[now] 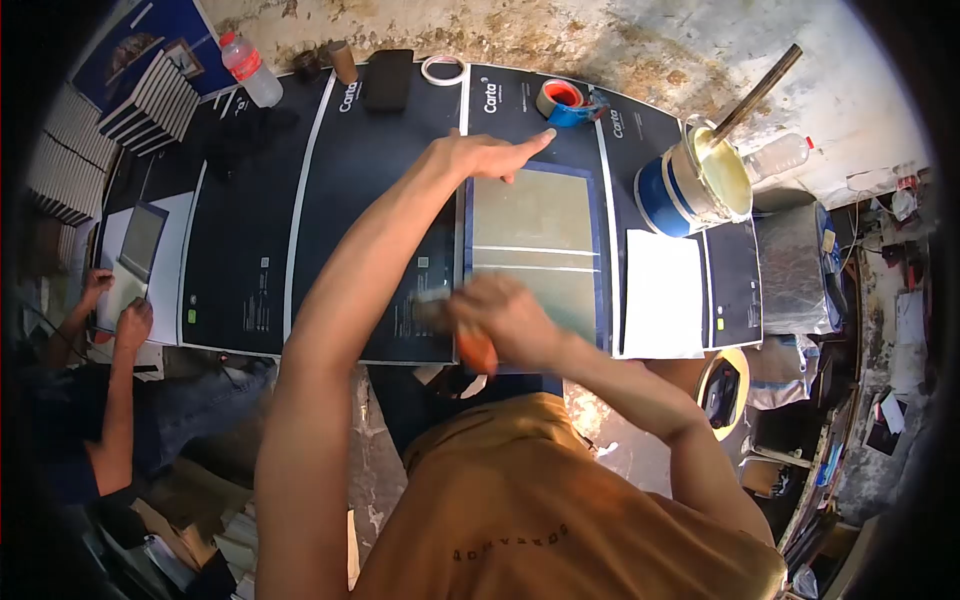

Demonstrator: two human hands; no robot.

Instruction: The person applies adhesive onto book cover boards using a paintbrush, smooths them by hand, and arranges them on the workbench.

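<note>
A book cover piece (pixel 535 215) lies on the black table: grey boards with two pale strips across, inside a dark blue border. My left hand (pixel 490 157) is at its far edge, thumb and fingers stretched out. Over its near left part is my right hand (pixel 505 312), smeared by motion and closed around an orange-handled tool (pixel 477 350). The tool's pale end points left, too blurred to make out its kind. To the right lies a white sheet (pixel 664 295).
A glue bucket (pixel 655 195) with a stick stands at the right, a tape roll (pixel 562 97) beyond the cover. A bottle (pixel 250 70), a white tape ring (pixel 444 70) and stacked books (pixel 150 103) line the back and left. Another person's hands (pixel 133 322) work at the far left.
</note>
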